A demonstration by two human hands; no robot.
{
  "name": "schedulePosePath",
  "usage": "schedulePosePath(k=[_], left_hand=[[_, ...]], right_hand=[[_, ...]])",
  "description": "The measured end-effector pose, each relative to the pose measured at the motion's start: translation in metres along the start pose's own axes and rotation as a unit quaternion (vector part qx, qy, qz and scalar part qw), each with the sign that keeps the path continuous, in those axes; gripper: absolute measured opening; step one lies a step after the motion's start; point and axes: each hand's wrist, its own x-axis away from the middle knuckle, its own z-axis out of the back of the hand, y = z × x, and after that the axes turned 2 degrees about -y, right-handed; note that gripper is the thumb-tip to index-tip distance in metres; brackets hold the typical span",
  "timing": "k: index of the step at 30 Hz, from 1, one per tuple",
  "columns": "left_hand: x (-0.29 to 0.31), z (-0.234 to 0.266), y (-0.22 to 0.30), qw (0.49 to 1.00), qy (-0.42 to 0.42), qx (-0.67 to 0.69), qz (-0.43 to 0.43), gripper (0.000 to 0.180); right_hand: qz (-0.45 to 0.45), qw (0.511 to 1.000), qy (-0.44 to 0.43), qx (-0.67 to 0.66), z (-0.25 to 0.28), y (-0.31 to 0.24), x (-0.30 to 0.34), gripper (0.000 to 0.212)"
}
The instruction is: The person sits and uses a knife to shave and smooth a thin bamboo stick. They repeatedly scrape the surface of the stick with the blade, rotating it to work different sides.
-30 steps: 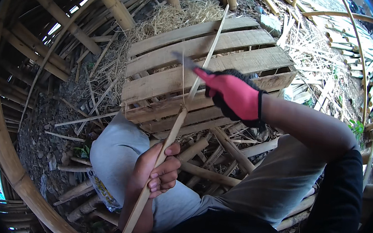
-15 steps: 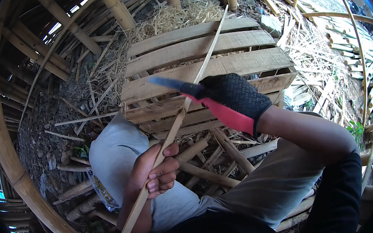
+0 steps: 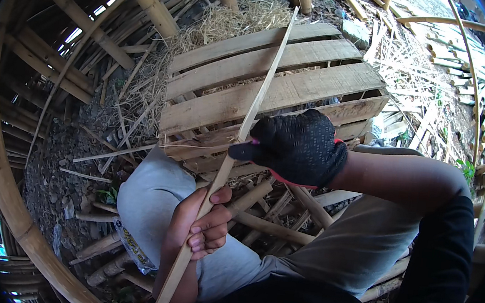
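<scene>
A long, narrow bamboo strip [image 3: 269, 77] slants from my lap up over the slatted wooden crate. My bare left hand [image 3: 202, 221] is closed round its lower part, fingers wrapped over the front. At the strip's middle, my right hand [image 3: 299, 145] wears a black textured glove with pink-red edging. Its thumb lies across the strip, and the fingers are curled. The knife seen in this hand a moment earlier is hidden now, blade and all. A thin shaving [image 3: 195, 147] sticks out leftward near the thumb. The crate [image 3: 320, 83] stands just beyond my knees.
Bamboo poles [image 3: 281, 229] lie below and between my legs. Pale shavings [image 3: 226, 22] are heaped behind the crate. A curved bamboo pole [image 3: 17, 216] frames the left side. Stacked bamboo lengths [image 3: 469, 75] lie far right. A plastic packet [image 3: 135, 246] sits beside my left leg.
My right hand has turned and come slightly down and nearer along the strip. The knife blade, pointing left before, is out of sight. My left hand keeps its hold.
</scene>
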Motion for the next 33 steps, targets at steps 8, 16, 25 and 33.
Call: schedulePosePath(k=[8, 16, 25, 33], left_hand=[[0.002, -0.001, 0.000, 0.999, 0.031, 0.006, -0.007, 0.028], [0.000, 0.000, -0.001, 0.998, 0.046, -0.048, 0.014, 0.030], [-0.002, -0.012, -0.005, 0.990, 0.113, -0.087, 0.019, 0.032], [0.001, -0.013, -0.004, 0.990, 0.107, -0.086, 0.024, 0.032]], right_hand=[[-0.018, 0.990, -0.108, 0.090, -0.007, 0.011, -0.015, 0.021], [0.043, 0.984, -0.139, 0.101, -0.002, 0.015, -0.005, 0.019], [0.055, 0.978, -0.163, 0.114, 0.002, 0.023, -0.004, 0.026], [0.082, 0.987, -0.095, 0.099, -0.006, 0.025, -0.002, 0.024]])
